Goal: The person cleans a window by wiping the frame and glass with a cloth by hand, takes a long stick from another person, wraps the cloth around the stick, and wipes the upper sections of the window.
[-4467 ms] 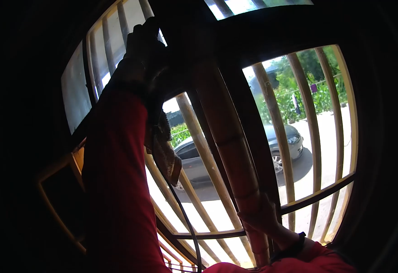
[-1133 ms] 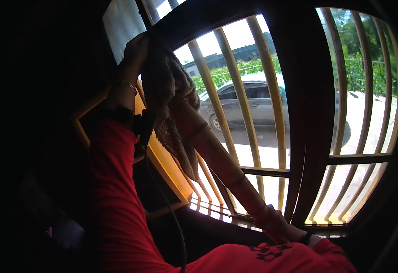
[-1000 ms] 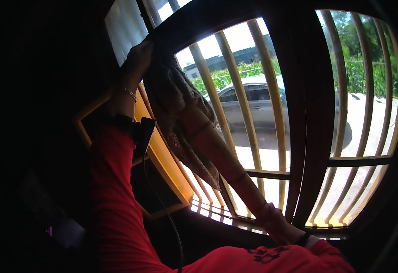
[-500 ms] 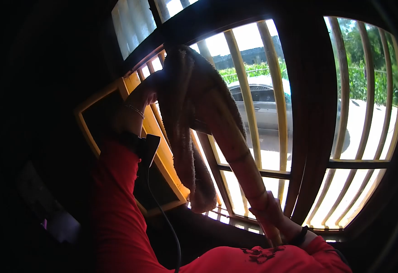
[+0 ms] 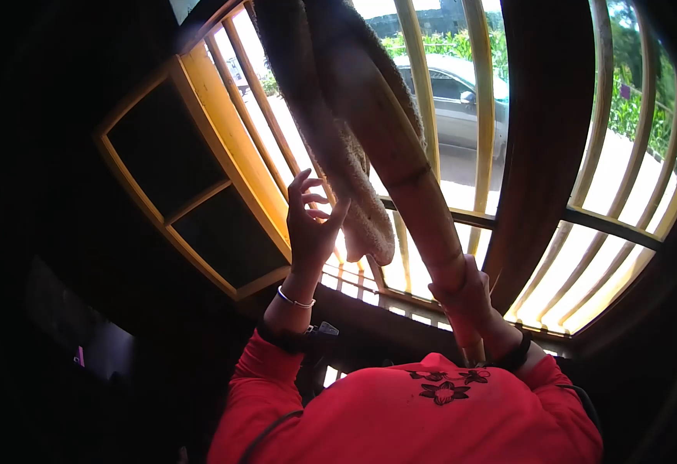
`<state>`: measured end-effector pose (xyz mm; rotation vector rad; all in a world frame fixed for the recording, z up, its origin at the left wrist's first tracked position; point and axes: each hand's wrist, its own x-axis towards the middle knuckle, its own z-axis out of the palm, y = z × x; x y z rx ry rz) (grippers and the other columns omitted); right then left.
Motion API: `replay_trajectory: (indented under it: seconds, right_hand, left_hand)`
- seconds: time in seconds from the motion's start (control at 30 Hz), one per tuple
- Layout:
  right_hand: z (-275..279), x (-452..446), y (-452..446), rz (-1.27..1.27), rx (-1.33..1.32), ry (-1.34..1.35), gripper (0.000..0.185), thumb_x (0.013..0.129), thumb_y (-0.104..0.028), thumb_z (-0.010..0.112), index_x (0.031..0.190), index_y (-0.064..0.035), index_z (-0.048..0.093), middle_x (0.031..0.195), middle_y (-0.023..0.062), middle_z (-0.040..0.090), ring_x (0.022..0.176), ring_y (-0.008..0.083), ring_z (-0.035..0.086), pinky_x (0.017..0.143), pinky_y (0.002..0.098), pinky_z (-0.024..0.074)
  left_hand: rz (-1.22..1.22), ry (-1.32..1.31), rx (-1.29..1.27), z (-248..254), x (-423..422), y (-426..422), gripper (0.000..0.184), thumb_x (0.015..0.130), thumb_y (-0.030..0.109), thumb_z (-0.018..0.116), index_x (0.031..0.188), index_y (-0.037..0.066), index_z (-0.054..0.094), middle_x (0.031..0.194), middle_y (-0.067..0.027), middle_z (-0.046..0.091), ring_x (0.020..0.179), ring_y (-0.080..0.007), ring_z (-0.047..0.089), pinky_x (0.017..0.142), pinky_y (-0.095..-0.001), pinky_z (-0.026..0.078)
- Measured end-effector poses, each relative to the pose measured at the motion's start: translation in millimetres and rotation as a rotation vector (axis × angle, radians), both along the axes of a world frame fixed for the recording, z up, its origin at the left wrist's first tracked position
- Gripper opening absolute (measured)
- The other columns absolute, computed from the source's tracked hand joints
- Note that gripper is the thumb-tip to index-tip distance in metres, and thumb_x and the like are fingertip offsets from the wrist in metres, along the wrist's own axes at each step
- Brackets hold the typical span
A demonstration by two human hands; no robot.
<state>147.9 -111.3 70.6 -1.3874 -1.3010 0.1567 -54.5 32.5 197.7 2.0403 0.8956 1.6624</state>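
My right hand (image 5: 468, 298) is wrapped round the lower end of a thick bamboo pole (image 5: 412, 178), which slants up to the upper left. A brown fluffy cloth (image 5: 361, 205) hangs over the pole's upper part, its lower end dangling. Beside that dangling end is my left hand (image 5: 313, 220), fingers apart and curved, holding nothing; the thumb tip is close to the cloth, and whether it touches cannot be made out. The wrist below wears a silver bracelet (image 5: 296, 299).
Barred windows with a dark post (image 5: 535, 116) between them stand in front. A yellow-framed casement (image 5: 199, 201) swings inward at the left. Through the bars a grey car (image 5: 454, 104) and green plants show outside. The surroundings indoors are very dark.
My left hand has come down from the upper part of the cloth and opened. The cloth and pole now appear higher in view. My right hand keeps its hold on the pole.
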Motion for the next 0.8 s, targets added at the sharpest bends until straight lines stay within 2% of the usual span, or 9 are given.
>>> replay_trajectory:
  seconds: [0.17, 0.33, 0.4, 0.43, 0.53, 0.63, 0.7, 0.77, 0.8]
  right_hand:
    - [-2.6, -4.8, -5.8, -0.039, 0.068, -0.086, 0.053, 0.06, -0.023, 0.082, 0.095, -0.0049, 0.047, 0.069, 0.0139, 0.062, 0.062, 0.0274, 0.066, 0.055, 0.0372, 0.0516]
    - [-8.5, 4.6, -17.3, -0.101, 0.055, -0.05, 0.051, 0.062, -0.023, 0.081, 0.096, -0.0053, 0.047, 0.072, 0.0145, 0.063, 0.066, 0.0281, 0.066, 0.057, 0.0369, 0.0515]
    - [-2.1, 7.8, -26.7, -0.114, 0.004, 0.022, 0.053, 0.063, -0.022, 0.08, 0.099, -0.0049, 0.046, 0.076, 0.017, 0.063, 0.071, 0.0302, 0.066, 0.059, 0.0373, 0.0511]
    - [-8.6, 11.7, -27.0, -0.087, -0.051, 0.127, 0.052, 0.063, -0.021, 0.08, 0.099, -0.0051, 0.045, 0.075, 0.0164, 0.063, 0.071, 0.0265, 0.066, 0.059, 0.036, 0.0505]
    - [-12.2, 14.7, -30.3, -0.149, 0.014, 0.008, 0.051, 0.063, -0.021, 0.079, 0.098, -0.0051, 0.046, 0.075, 0.0159, 0.062, 0.071, 0.0241, 0.066, 0.06, 0.0349, 0.0502]
    - [-19.9, 15.7, -31.3, -0.103, 0.013, 0.035, 0.05, 0.063, -0.021, 0.079, 0.098, -0.0054, 0.047, 0.076, 0.0161, 0.063, 0.071, 0.0289, 0.066, 0.059, 0.0361, 0.0508]
    - [-23.0, 18.5, -30.5, -0.097, 0.003, 0.035, 0.05, 0.063, -0.021, 0.079, 0.098, -0.0055, 0.048, 0.076, 0.0164, 0.063, 0.072, 0.031, 0.066, 0.058, 0.037, 0.0512]
    - [-25.2, 20.1, -30.1, -0.11, -0.021, 0.026, 0.05, 0.062, -0.021, 0.079, 0.099, -0.0058, 0.049, 0.076, 0.0169, 0.063, 0.073, 0.033, 0.066, 0.058, 0.0382, 0.0518]
    - [-26.9, 20.3, -30.5, -0.122, -0.022, 0.006, 0.051, 0.062, -0.021, 0.079, 0.1, -0.006, 0.049, 0.076, 0.0169, 0.064, 0.073, 0.0333, 0.066, 0.059, 0.0386, 0.052]
  left_hand:
    - [-0.223, 0.264, -0.123, -20.6, -0.6, 42.2, 0.045, 0.084, 0.025, 0.064, 0.12, 0.002, 0.049, 0.107, -0.0086, 0.06, 0.083, -0.0134, 0.059, 0.073, -0.0269, 0.049]
    - [-0.402, -0.204, -0.227, -18.6, -29.1, 71.6, 0.038, 0.095, 0.029, 0.048, 0.12, 0.0, 0.051, 0.111, -0.0064, 0.058, 0.102, -0.0134, 0.054, 0.088, -0.0269, 0.043]
    - [-0.288, -0.191, -0.225, -5.9, -47.5, 68.6, 0.038, 0.095, 0.029, 0.047, 0.119, -0.001, 0.051, 0.111, -0.0072, 0.058, 0.106, -0.0147, 0.053, 0.091, -0.028, 0.041]
    - [-0.285, -0.233, -0.267, 1.9, -54.5, 67.0, 0.034, 0.096, 0.026, 0.046, 0.118, 0.0, 0.051, 0.108, -0.0076, 0.058, 0.103, -0.0152, 0.054, 0.089, -0.0291, 0.043]
    - [-0.448, -0.433, -0.284, 10.8, -67.8, 73.7, 0.032, 0.096, 0.024, 0.044, 0.121, 0.004, 0.047, 0.102, -0.0081, 0.057, 0.095, -0.0177, 0.057, 0.085, -0.0324, 0.047]
    - [-0.452, -0.38, -0.319, 24.4, -70.3, 56.2, 0.044, 0.092, 0.035, 0.049, 0.126, 0.008, 0.044, 0.1, -0.0093, 0.056, 0.093, -0.02, 0.058, 0.083, -0.0344, 0.048]
    - [-0.03, 0.103, 0.127, 25.6, -65.6, 42.2, 0.053, 0.088, 0.043, 0.053, 0.128, 0.009, 0.043, 0.097, -0.0097, 0.055, 0.092, -0.0209, 0.057, 0.082, -0.0359, 0.049]
    - [0.308, 0.426, 0.506, 32.6, -49.2, 18.8, 0.066, 0.081, 0.05, 0.059, 0.132, 0.012, 0.04, 0.093, -0.0112, 0.056, 0.089, -0.027, 0.06, 0.078, -0.0391, 0.051]
    - [0.346, 0.501, 0.483, 32.2, -49.6, 20.1, 0.062, 0.082, 0.048, 0.059, 0.13, 0.011, 0.042, 0.093, -0.0113, 0.058, 0.088, -0.0281, 0.061, 0.076, -0.0395, 0.051]
